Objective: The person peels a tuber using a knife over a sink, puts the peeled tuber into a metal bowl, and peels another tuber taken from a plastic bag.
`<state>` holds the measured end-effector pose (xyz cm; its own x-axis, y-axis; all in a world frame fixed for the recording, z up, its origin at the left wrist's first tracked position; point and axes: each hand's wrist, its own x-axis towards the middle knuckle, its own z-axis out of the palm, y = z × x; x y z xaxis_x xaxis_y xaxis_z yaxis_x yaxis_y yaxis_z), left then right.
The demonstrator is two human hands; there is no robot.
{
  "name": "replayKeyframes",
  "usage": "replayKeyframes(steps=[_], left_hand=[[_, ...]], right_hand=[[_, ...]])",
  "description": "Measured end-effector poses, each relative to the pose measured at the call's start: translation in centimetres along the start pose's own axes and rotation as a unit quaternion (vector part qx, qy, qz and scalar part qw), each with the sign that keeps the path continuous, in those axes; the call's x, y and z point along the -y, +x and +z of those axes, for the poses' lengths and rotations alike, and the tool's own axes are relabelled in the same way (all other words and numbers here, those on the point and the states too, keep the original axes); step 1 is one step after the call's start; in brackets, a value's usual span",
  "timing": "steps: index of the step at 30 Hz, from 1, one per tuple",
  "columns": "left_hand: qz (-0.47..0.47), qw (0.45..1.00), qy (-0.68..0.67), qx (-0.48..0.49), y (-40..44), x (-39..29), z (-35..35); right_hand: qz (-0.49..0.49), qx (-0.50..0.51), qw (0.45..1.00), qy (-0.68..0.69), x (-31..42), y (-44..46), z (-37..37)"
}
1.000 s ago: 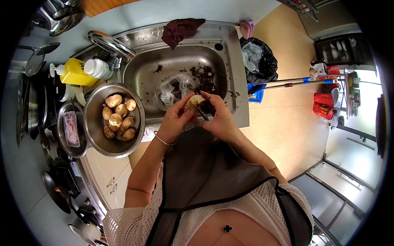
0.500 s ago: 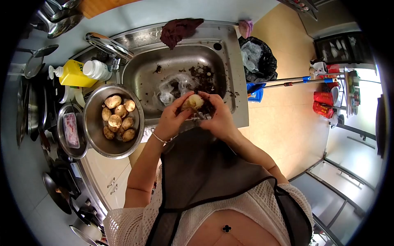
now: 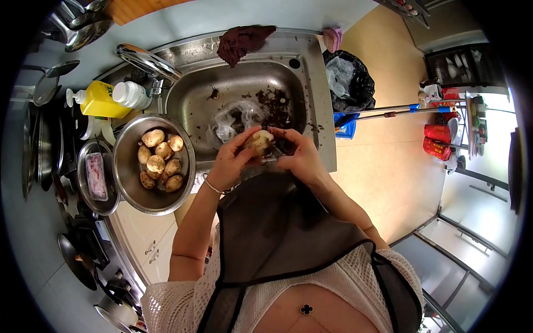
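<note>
My left hand (image 3: 230, 161) is closed around a partly peeled potato (image 3: 259, 142), held over the front edge of the steel sink (image 3: 189, 111). Pale flesh shows on the potato, with some brown skin left. Against its right side, my right hand (image 3: 302, 158) grips a small thin metal-bladed tool (image 3: 277, 150); fingers hide most of it, and whether it is a peeler or a knife I cannot tell. Beyond my hands, a crumpled clear plastic bag (image 3: 226, 123) and dark peelings (image 3: 276, 108) lie in the sink.
Several brown potatoes (image 3: 156, 164) lie in a steel bowl (image 3: 187, 188) on the left. Beside it, a smaller bowl (image 3: 105, 208) holds a plastic-wrapped pack (image 3: 96, 176). A faucet (image 3: 147, 60) and yellow bottle (image 3: 105, 100) stand behind. A black-lined bin (image 3: 363, 83) is right.
The potato has turned a little in my left hand. My right hand and the bladed tool have shifted slightly along its right side.
</note>
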<state>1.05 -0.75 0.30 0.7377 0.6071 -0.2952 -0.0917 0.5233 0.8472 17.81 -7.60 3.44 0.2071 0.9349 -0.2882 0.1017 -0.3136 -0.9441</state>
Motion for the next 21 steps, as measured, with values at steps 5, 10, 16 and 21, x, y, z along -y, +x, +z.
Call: replayKeyframes(steps=[5,10,16,21], left_hand=[[-0.015,0.997,-0.081,-0.012,-0.2,0.9,-0.5],[0.032,0.997,0.072,-0.013,0.1,0.9,-0.3],[-0.002,0.998,-0.057,0.011,-0.3,0.9,-0.9],[0.027,0.996,-0.04,-0.072,0.5,1.1,0.8]], right_hand=[[0.127,0.049,0.984,0.119,0.2,0.3,-0.4],[-0.069,-0.06,0.994,-0.053,-1.2,-0.2,1.7],[0.121,0.054,0.982,0.136,0.7,0.5,-0.3],[-0.127,-0.098,0.984,-0.082,-0.7,-0.3,2.1]])
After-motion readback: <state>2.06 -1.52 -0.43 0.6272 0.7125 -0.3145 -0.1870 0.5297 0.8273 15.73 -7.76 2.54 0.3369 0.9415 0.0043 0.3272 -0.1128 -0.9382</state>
